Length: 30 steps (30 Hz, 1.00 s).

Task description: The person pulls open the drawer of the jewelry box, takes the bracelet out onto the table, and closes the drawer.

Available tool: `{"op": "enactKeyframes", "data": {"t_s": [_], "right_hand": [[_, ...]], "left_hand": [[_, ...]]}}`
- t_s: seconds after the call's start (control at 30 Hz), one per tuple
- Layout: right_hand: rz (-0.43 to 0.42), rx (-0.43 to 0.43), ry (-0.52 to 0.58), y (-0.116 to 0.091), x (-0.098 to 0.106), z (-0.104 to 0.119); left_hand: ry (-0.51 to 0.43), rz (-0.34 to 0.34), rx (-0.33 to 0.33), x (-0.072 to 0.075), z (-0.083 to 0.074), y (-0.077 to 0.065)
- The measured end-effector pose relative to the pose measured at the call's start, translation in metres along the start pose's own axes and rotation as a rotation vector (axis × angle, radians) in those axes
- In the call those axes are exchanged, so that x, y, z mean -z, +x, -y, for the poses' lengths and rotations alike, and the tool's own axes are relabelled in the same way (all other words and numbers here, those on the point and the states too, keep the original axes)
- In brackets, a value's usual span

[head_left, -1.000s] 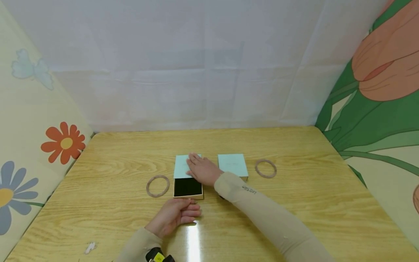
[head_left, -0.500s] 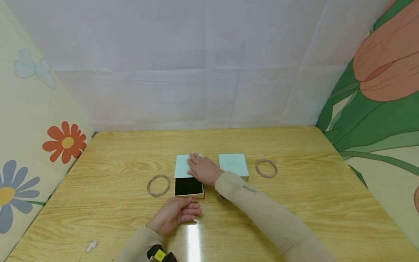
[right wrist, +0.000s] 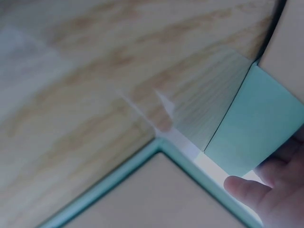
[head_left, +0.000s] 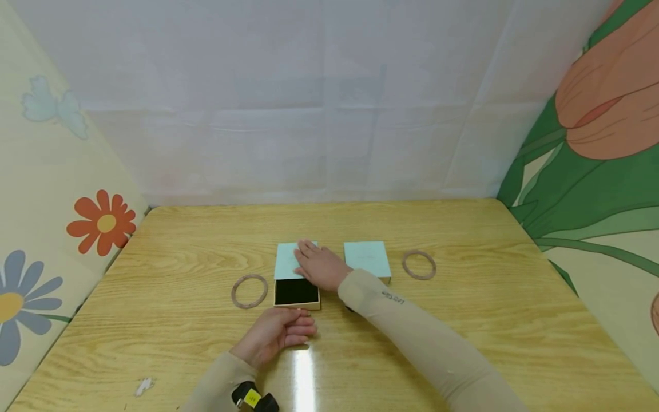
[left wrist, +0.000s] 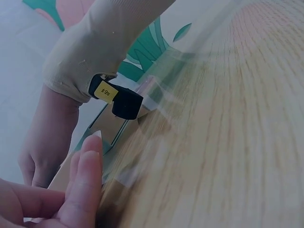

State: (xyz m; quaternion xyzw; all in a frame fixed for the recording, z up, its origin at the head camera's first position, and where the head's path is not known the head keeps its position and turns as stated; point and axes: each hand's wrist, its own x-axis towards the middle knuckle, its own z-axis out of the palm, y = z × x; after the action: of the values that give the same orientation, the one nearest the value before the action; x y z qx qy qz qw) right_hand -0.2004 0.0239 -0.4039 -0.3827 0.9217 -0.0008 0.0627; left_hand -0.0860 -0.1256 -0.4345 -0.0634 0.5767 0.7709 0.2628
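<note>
In the head view, a drawer-style gift box with a pale blue sleeve (head_left: 286,261) lies mid-table, its black-lined drawer (head_left: 296,292) partly out toward me. My right hand (head_left: 321,268) rests on top of the sleeve, fingers straight and spread. In the right wrist view its thumb is by the sleeve's teal side (right wrist: 254,123). At the drawer's front edge is my left hand (head_left: 275,335), fingers extended and thumb side against the drawer. A second pale blue box (head_left: 366,257) sits closed to the right. Two pinkish bangles lie outside the boxes: the left bangle (head_left: 233,292) and right bangle (head_left: 434,266).
All of this lies on a wooden table (head_left: 180,252). A small white scrap or worn patch (head_left: 144,387) shows near the front left. A white cloth backdrop (head_left: 257,143) hangs behind, and flower-printed panels (head_left: 105,223) flank the sides.
The drawer has slid slightly further into the sleeve, with my left hand moving a little forward along with it. My right hand has stayed on the sleeve.
</note>
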Motion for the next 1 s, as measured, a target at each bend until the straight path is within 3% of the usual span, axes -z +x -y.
{"op": "enactKeyframes", "data": {"t_s": [1.0], "right_hand": [[-0.004,0.000,0.005,0.0007,-0.0003,-0.0003]], "left_hand": [[0.005,-0.022,0.007,0.0011,-0.0024,0.0046]]}}
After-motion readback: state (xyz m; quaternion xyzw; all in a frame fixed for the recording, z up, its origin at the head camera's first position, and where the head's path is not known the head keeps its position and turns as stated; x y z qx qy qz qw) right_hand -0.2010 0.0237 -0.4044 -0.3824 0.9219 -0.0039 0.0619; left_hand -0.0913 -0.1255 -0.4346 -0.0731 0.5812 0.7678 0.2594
